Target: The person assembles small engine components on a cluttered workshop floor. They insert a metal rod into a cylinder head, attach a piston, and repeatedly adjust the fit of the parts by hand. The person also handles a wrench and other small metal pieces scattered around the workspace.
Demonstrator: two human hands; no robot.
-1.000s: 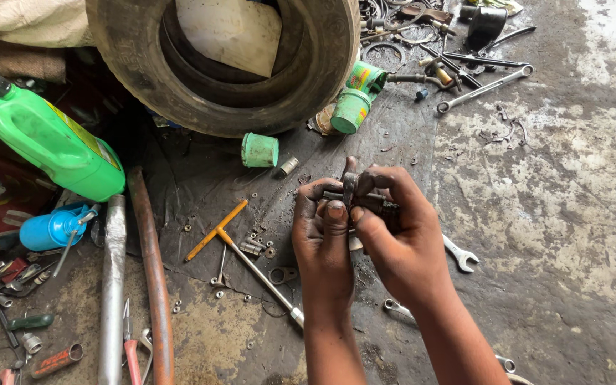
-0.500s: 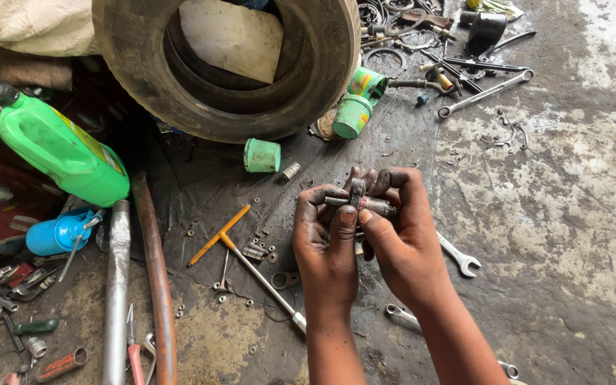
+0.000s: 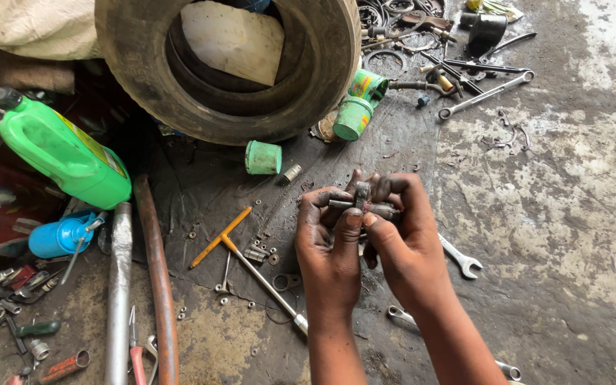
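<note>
Here both hands meet over the oily floor (image 3: 550, 235), working one small metal part (image 3: 363, 203). The left hand (image 3: 329, 242) cups it from below, fingers curled round a short shaft; the right hand (image 3: 404, 235) closes over it from the other side, thumb pressing at the middle. Both grips are tight on the part, which sits above the floor's dark patch, near the centre of the view.

By the look of it, the step in hand is fitting or freeing a piece on that shaft by finger force. The next move likely calls for a steady hold with the left while the right twists or pushes; greasy fingers may slip.

Counted: one tyre (image 3: 229, 64) at the top edge, one green jug (image 3: 62, 150) at the left, one blue oiler (image 3: 58, 235) below it, three green cans (image 3: 263, 157) near the tyre, one T-handle tool (image 3: 244, 260) beside the left hand, two long pipes (image 3: 119, 285) toward the bottom left. One spanner (image 3: 461, 260) lies just right of the right hand, another long one (image 3: 486, 94) at the top right. Loose nuts are too many and too small to count.
</note>
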